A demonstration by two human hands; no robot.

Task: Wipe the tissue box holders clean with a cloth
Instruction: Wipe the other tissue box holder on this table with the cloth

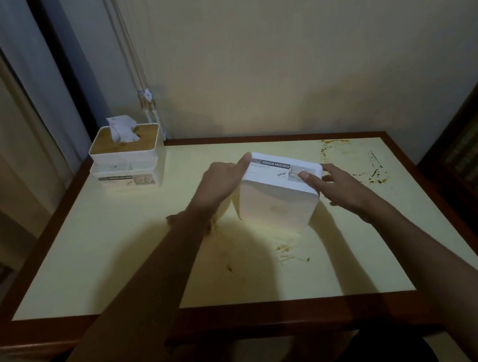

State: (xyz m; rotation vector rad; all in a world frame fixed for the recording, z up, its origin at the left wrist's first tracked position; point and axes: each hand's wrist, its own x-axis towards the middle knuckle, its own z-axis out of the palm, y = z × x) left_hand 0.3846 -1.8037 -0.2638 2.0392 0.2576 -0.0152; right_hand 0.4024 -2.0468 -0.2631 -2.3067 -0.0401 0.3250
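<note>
Left hand (222,179) and right hand (339,185), fingers straight, steady tipped white plastic tissue holder (277,194) between them on stained cream worktop (121,252). No cloth visible; fetch first, brace firmly.

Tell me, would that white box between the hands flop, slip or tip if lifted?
The white box looks like stiff, smooth plastic, so probably rigid but a bit slippery. It stands on edge, steadied by the left hand and right hand, so it may tip if released. Likely light if empty.
</note>
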